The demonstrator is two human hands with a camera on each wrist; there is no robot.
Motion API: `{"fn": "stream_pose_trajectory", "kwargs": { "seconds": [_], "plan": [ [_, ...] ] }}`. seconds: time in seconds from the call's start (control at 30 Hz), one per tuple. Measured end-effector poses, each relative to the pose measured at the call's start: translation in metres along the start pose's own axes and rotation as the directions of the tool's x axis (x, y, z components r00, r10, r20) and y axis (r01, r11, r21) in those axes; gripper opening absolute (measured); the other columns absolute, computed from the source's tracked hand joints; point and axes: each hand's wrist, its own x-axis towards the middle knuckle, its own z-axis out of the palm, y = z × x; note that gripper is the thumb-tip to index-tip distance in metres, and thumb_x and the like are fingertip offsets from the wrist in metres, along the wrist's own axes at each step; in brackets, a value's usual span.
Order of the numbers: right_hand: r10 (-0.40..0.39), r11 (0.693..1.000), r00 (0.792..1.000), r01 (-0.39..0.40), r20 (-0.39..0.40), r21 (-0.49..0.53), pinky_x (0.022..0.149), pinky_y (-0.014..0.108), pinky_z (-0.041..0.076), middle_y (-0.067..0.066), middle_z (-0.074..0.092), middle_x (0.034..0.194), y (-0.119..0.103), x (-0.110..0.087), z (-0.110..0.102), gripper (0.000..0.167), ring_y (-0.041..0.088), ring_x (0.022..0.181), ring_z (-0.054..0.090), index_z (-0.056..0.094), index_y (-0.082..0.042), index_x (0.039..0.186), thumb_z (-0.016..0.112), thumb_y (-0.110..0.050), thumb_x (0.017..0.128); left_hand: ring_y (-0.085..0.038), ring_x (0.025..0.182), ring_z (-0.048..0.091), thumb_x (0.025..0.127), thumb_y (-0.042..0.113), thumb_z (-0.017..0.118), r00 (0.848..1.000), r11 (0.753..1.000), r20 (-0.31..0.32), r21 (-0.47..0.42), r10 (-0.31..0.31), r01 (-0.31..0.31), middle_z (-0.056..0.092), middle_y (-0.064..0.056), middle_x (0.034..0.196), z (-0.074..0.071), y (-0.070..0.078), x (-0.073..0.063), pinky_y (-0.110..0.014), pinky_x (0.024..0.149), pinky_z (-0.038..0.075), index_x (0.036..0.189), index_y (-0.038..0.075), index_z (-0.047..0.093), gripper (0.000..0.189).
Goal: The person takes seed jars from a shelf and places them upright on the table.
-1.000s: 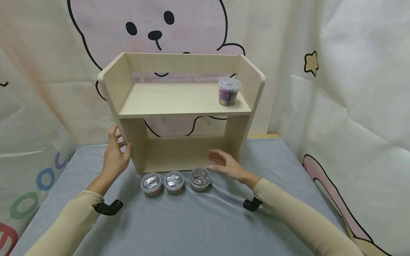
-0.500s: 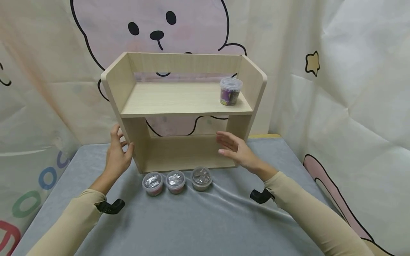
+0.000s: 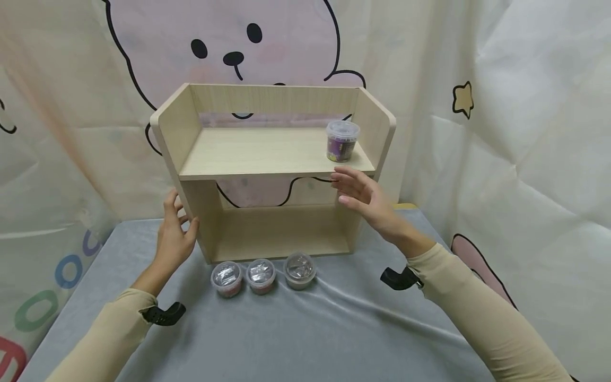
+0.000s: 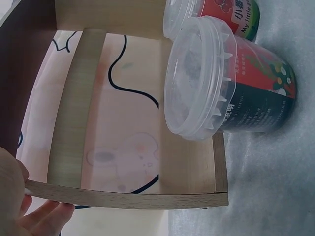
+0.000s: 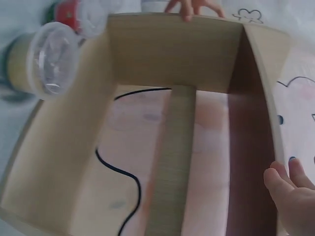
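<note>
A pale wooden two-tier shelf (image 3: pixel 258 151) stands on the cloth-covered table. My left hand (image 3: pixel 174 239) grips its left side panel by the front edge, fingers on the outer face. My right hand (image 3: pixel 367 202), holding nothing, has its fingers extended in front of the upper board's right part. Just above those fingertips, a clear-lidded plastic cup with a purple label (image 3: pixel 341 142) sits upright on the upper board. In the right wrist view the right fingers (image 5: pixel 278 177) appear beside that board's front edge.
Three clear-lidded cups stand in front of the shelf: a left cup (image 3: pixel 226 278), a middle cup (image 3: pixel 260 276) and a right cup (image 3: pixel 299 270). A grey-blue cloth (image 3: pixel 296 334) covers the table. A printed curtain (image 3: pixel 429 132) hangs behind.
My right hand has risen from beside the right-hand cup on the table, moving up and rightward to the upper board's front. The left hand stays on the side panel.
</note>
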Motion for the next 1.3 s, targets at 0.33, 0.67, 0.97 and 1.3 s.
{"fn": "stream_pose_trajectory", "kwargs": {
  "seconds": [0.33, 0.67, 0.97, 1.3],
  "plan": [
    [0.036, 0.999, 0.986, -0.037, -0.163, 0.001, 0.11, 0.02, 0.043, 0.024, 0.041, 0.152, -0.021, 0.007, -0.013, 0.054, 0.024, 0.137, 0.05, 0.032, 0.001, 0.152, 0.049, -0.005, 0.101, -0.059, 0.115, 0.061, 0.098, -0.001, 0.055, 1.0, 1.0, 0.012, 0.009, -0.01, 0.01, 0.045, -0.036, 0.147, 0.0, 0.0, -0.001, -0.067, 0.08, 0.056, 0.156, 0.024, 0.011, 0.076],
    [0.131, 0.987, 0.945, -0.152, -0.301, -0.048, 0.13, 0.045, 0.019, 0.021, 0.021, 0.166, -0.043, 0.021, -0.016, 0.073, 0.033, 0.156, 0.023, 0.016, -0.005, 0.16, 0.055, -0.02, 0.1, -0.06, 0.115, 0.06, 0.099, 0.0, 0.053, 1.0, 1.0, 0.018, -0.001, -0.01, 0.01, 0.045, -0.036, 0.147, -0.001, 0.0, -0.002, -0.068, 0.081, 0.056, 0.157, 0.024, 0.009, 0.077],
    [0.261, 0.965, 0.923, -0.259, -0.283, 0.044, 0.132, 0.041, 0.007, 0.013, 0.004, 0.172, -0.049, 0.052, -0.015, 0.087, 0.024, 0.161, 0.006, -0.001, -0.013, 0.163, 0.058, -0.027, 0.101, -0.061, 0.118, 0.058, 0.099, 0.0, 0.054, 0.998, 1.0, 0.049, -0.006, -0.027, 0.028, 0.044, -0.036, 0.147, -0.003, 0.0, -0.002, -0.068, 0.084, 0.055, 0.157, 0.025, 0.008, 0.078],
    [0.281, 0.96, 0.91, -0.274, -0.306, 0.066, 0.13, 0.038, 0.02, 0.017, 0.025, 0.166, -0.043, 0.084, -0.02, 0.091, 0.022, 0.155, 0.027, -0.001, -0.016, 0.163, 0.063, -0.021, 0.099, -0.06, 0.119, 0.058, 0.1, 0.0, 0.053, 0.998, 0.999, 0.056, -0.004, -0.035, 0.035, 0.044, -0.035, 0.148, -0.003, 0.0, 0.0, -0.068, 0.085, 0.055, 0.158, 0.027, 0.007, 0.079]
  ]
}}
